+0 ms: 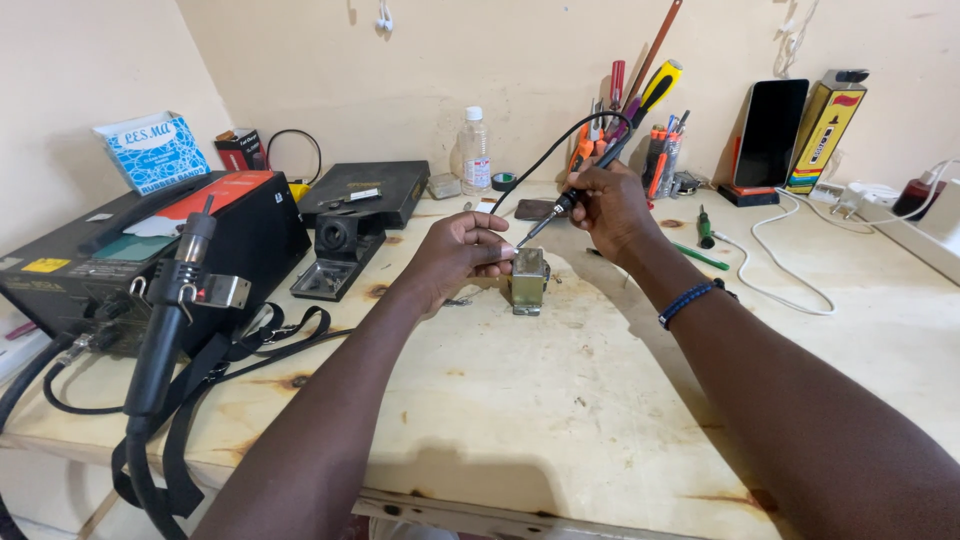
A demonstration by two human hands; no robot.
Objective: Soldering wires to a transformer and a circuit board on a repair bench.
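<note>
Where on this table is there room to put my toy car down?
The bare wood of the table in front, between the two arms, is free. So is the patch right of the white cable, before the white box. It is crowded along the wall, by the tool holder, and left, around the black station.

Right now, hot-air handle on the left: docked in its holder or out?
Docked. The hot-air handle sits upright in the metal bracket on the black rework station, away from both hands.

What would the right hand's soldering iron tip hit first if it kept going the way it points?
The right hand aims the soldering iron down-left; its tip would first meet the small metal block, probably its top edge, beside the left hand fingertips. Depth is unclear.
</note>
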